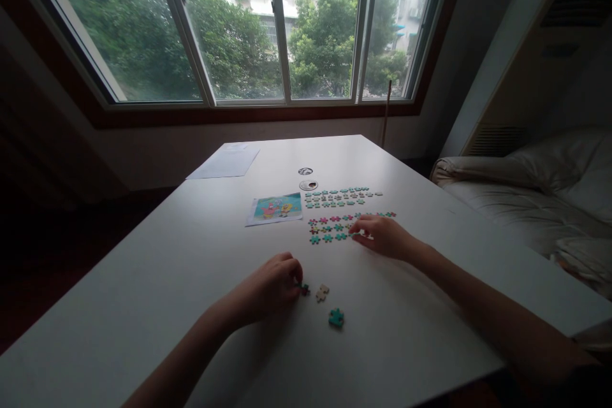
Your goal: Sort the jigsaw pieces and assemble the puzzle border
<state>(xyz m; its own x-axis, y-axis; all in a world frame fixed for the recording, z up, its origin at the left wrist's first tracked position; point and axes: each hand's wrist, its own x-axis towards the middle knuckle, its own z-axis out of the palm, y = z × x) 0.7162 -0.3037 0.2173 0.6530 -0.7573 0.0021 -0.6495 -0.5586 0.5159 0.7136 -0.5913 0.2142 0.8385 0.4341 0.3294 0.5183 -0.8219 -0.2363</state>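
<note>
My left hand (282, 277) rests low over the table with its fingers pinched at a dark red and green jigsaw puzzle piece (305, 290). Just right of it lie a pale, blank-backed piece (322, 293) and a teal piece (336, 317), perhaps with another under it. Farther off, my right hand (375, 233) has its fingertips together at the right end of the nearest row of teal puzzle pieces (327, 238). A piece at those fingertips is partly covered. Several rows of pieces (335, 203) run across the table beyond.
A colourful cartoon picture sheet (277, 208) lies left of the rows. Two round black-and-white discs (308, 185) sit behind them. White paper (224, 161) is at the table's far left corner. A pale sofa (526, 191) stands to the right, and a window spans the back.
</note>
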